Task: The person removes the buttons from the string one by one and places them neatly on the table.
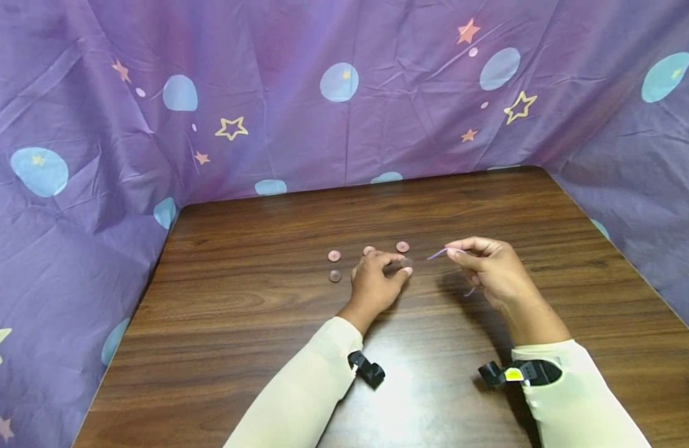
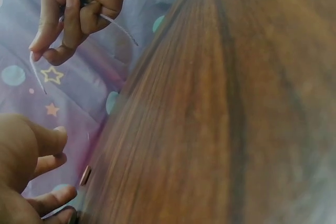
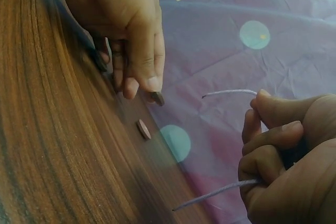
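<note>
In the head view my left hand (image 1: pixel 375 285) is low over the table, pinching a brownish round button (image 1: pixel 407 263) between thumb and forefinger. The right wrist view shows that button (image 3: pixel 157 97) edge-on at the fingertips. To the right, my right hand (image 1: pixel 492 269) is raised above the wood and pinches a thin lilac cord (image 1: pixel 437 254). One end of the cord (image 3: pixel 229 93) sticks out past thumb and forefinger towards the left hand. Its other end (image 3: pixel 215 195) hangs out below the curled fingers, which hide the middle. Something dark shows inside the right hand.
Pinkish buttons lie on the brown wooden table (image 1: pixel 255 336): one (image 1: pixel 334 256) at the left, one (image 1: pixel 402 247) beyond the left fingertips, one (image 1: pixel 369 250) partly behind that hand. A darker button (image 1: pixel 335 275) lies nearer. A purple patterned cloth (image 1: pixel 300 130) hangs around the table.
</note>
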